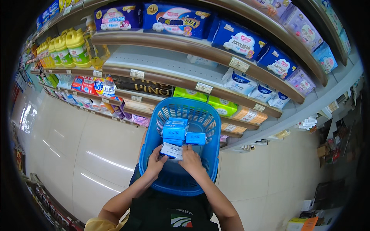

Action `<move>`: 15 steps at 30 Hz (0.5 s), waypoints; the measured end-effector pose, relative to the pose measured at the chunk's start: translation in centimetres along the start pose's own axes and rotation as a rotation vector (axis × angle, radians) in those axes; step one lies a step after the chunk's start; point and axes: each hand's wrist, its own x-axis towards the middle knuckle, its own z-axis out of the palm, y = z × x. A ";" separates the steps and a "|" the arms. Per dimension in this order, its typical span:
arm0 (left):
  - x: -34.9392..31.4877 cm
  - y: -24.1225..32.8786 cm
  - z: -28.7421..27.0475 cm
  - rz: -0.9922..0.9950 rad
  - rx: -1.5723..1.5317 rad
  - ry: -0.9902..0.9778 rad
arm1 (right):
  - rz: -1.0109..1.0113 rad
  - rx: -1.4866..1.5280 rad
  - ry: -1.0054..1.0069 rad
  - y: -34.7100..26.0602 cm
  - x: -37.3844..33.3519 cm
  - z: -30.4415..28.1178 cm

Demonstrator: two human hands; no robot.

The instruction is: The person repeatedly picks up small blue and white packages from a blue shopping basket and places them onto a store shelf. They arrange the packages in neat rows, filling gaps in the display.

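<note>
Between my two hands is a small white and blue tissue pack [172,151], over the near part of a blue plastic basket [150,127]. My left hand [156,161] grips its left end, thumb along the near side. At its right end my right hand [190,158] has its fingers closed on it. Farther in, a stack of light-blue packs [175,129] rises from the basket's floor. Another light-blue pack [195,138] lies just right of that stack. The pack in my hands partly hides what lies under it.
Curved store shelves [154,63] stand ahead, holding blue tissue packages [175,19], white packs [239,81] and green packs [222,106]. Yellow jugs [78,48] line the left shelf. Pale floor tiles [96,154] extend on both sides. Boxes [323,151] stand at the far right.
</note>
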 end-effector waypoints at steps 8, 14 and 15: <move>4.8 -4.7 0.8 -0.453 -0.612 0.149 | -0.043 -0.033 -0.146 1.5 3.4 5.9; 9.0 -5.8 1.3 -0.489 -0.721 0.113 | 0.002 0.049 -0.148 2.7 4.1 7.7; 9.5 -6.0 1.4 -0.501 -0.736 0.100 | -0.003 0.064 -0.156 2.8 4.2 7.7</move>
